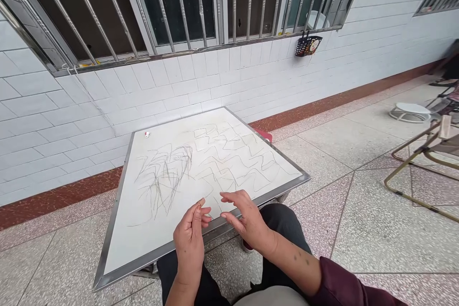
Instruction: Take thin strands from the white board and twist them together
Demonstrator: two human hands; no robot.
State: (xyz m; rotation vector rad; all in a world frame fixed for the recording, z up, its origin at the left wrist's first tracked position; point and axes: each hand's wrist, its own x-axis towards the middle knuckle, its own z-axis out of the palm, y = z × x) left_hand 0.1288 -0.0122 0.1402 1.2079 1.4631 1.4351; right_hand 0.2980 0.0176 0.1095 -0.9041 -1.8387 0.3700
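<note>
Many thin dark strands lie on a white table (118,244) with a metal edge, bunched at the left and spread in wavy rows at the right. My left hand (191,229) is raised over the table's front edge and pinches a small tan piece (202,202) between thumb and fingertips. To its right, my right hand (247,220) is held with thumb and fingers apart and nothing visible between them. The two hands do not touch. A small white and red object (147,134) rests near the table's back left corner.
Behind the table stands a white tiled wall (161,86) with barred windows. A dark basket (308,45) hangs from the bars. To the right are a round white stool (409,110) and a folding chair (444,146). My knees are under the front edge.
</note>
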